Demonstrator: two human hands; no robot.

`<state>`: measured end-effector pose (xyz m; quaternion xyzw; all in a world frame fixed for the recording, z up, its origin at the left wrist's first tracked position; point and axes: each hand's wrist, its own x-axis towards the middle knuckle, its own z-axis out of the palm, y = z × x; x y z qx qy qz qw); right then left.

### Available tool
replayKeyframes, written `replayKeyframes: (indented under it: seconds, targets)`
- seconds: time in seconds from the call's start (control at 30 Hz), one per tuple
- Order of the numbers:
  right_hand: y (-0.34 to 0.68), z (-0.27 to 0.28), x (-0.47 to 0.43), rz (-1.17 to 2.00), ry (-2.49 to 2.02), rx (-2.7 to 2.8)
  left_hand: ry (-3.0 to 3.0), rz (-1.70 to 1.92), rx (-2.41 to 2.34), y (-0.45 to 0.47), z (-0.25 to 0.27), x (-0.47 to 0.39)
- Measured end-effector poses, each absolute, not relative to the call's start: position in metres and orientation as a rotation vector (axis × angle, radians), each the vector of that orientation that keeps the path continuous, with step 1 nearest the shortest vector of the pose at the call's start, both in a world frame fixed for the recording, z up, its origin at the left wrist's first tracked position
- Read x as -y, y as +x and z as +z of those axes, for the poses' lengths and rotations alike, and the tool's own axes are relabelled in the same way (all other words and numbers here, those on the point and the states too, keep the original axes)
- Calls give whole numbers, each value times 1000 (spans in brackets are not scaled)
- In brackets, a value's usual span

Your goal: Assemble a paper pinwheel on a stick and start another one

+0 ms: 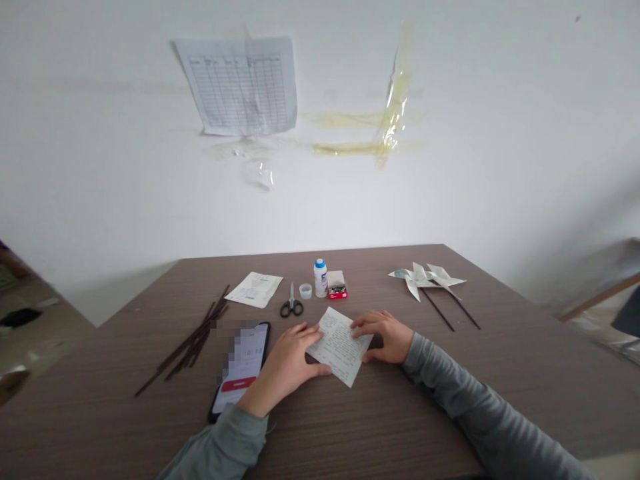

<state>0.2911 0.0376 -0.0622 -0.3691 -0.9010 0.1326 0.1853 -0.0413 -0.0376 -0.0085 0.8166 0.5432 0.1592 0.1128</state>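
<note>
white, text-covered paper (339, 345) lies flat — my left hand (294, 360) and right hand (387, 337), both spread, touching opposite sides.

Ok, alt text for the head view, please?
Left hand and right hand touch a text-covered sheet on a brown table. Beyond it are scissors, a blue-capped bottle and red box; pinwheels lie right, sticks and phone left.

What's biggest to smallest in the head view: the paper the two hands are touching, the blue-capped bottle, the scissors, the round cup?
1. Paper
2. Blue-capped bottle and scissors: too close in size to rank
3. Round cup
</note>
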Motion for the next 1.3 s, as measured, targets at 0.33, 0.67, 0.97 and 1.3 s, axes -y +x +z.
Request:
replayKeyframes:
  seconds: [0.33, 0.67, 0.97, 1.3]
  targets:
    - [291, -62, -40, 369, -1077, 2575, 2383, 538, -1582, -43, -10, 34]
    - [290, -59, -36, 390, -1084, 2496, 2363, 549, -1566, -45, -14, 30]
    - [288, -40, -27, 413, -1075, 2453, 2285, 590, -1536, -46, -13, 25]
    - [285, -50, -28, 412, -1134, 2373, 2278, 730, -1548, -41, -16, 26]
